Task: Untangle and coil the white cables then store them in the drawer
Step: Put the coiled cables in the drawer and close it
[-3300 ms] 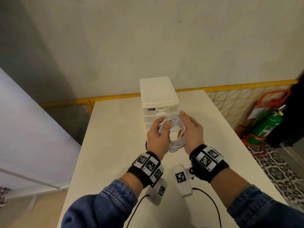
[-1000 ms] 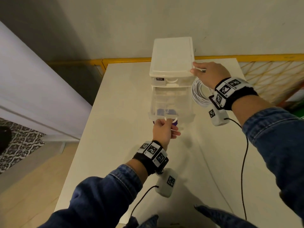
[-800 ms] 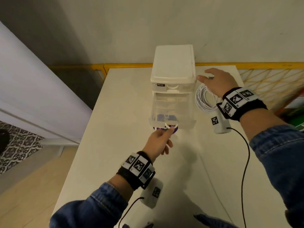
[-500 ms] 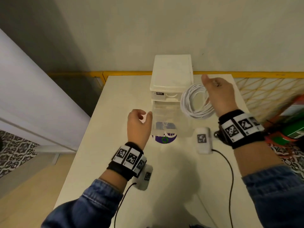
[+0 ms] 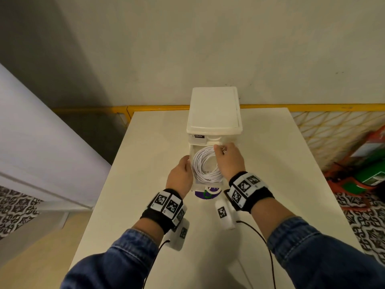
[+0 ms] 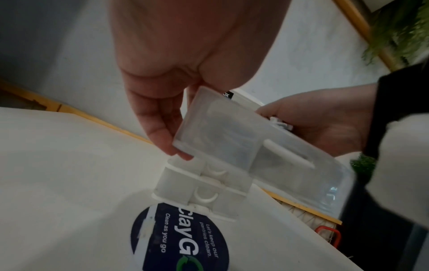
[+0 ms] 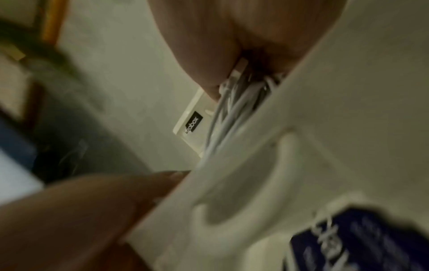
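Note:
The coiled white cable (image 5: 205,166) lies inside the pulled-out clear drawer (image 5: 198,186) of the white drawer unit (image 5: 214,113). My right hand (image 5: 220,150) reaches over the drawer and pinches the coil's far strands; the right wrist view shows those cable strands (image 7: 227,110) under its fingers. My left hand (image 5: 184,165) holds the drawer's left wall, thumb at the rim. In the left wrist view its fingers (image 6: 162,128) run down the outside of the drawer (image 6: 232,132). The two drawers (image 6: 204,183) below stay closed.
The unit stands at the far middle of a white table (image 5: 145,184). A round purple sticker (image 5: 207,193) lies on the table under the drawer's front. A yellow mesh fence (image 5: 333,126) and a green extinguisher (image 5: 373,176) are off to the right, and a white panel (image 5: 31,153) to the left.
The right hand has brought the coil from beside the unit down into the open drawer. The left hand, which had let go of the drawer handle, now holds the drawer's left wall.

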`<state>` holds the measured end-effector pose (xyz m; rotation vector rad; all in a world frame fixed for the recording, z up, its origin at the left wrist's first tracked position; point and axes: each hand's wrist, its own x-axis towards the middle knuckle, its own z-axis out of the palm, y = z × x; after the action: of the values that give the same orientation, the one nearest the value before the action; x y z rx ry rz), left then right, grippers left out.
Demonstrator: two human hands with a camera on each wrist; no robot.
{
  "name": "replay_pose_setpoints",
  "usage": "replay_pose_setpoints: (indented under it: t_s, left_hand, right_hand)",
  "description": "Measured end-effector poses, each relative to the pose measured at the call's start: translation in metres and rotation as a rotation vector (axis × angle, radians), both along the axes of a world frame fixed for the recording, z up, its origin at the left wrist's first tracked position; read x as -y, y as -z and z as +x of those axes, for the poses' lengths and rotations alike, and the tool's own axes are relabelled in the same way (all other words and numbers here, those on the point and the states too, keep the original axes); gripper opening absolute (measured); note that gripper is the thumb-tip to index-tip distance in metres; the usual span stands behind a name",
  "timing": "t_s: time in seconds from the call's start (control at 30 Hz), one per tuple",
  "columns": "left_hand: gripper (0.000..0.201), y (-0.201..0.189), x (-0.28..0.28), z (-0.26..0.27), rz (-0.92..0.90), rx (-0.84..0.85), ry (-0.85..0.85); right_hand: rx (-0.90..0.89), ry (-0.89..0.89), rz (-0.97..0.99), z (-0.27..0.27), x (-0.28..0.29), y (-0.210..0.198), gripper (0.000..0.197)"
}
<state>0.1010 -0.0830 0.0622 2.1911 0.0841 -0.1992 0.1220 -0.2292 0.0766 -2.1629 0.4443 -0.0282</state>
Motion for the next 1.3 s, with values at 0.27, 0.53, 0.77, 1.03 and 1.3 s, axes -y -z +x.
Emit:
replay_pose_setpoints:
  t_s: [0.27, 0.53, 0.77, 1.03, 1.3]
  left_hand:
    - [0.05, -0.005, 0.009, -0.002, 0.001, -0.088, 0.032]
    - [0.055, 0.005, 0.01, 0.005, 0.005, -0.12, 0.024]
    - [0.06, 0.006, 0.01, 0.007, -0.01, -0.143, 0.031]
    - [0.045, 0.007, 0.015, 0.008, 0.476, 0.597, 0.212]
    - [0.051, 0.006, 0.019, 0.016, 0.693, 0.473, 0.351]
  right_hand:
    - [0.201, -0.129, -0.419, -0.009, -0.005, 0.015, 0.049]
    - [0.203, -0.235, -0.707, -0.014, 0.017, 0.016, 0.035]
    - [0.516, -0.436, -0.581, -0.043, 0.04, 0.02, 0.032]
    - [0.245, -0.717, -0.903, -0.066, 0.05, 0.037, 0.079]
    - [0.288, -0.751, -0.939, -0.055, 0.046, 0.035, 0.095]
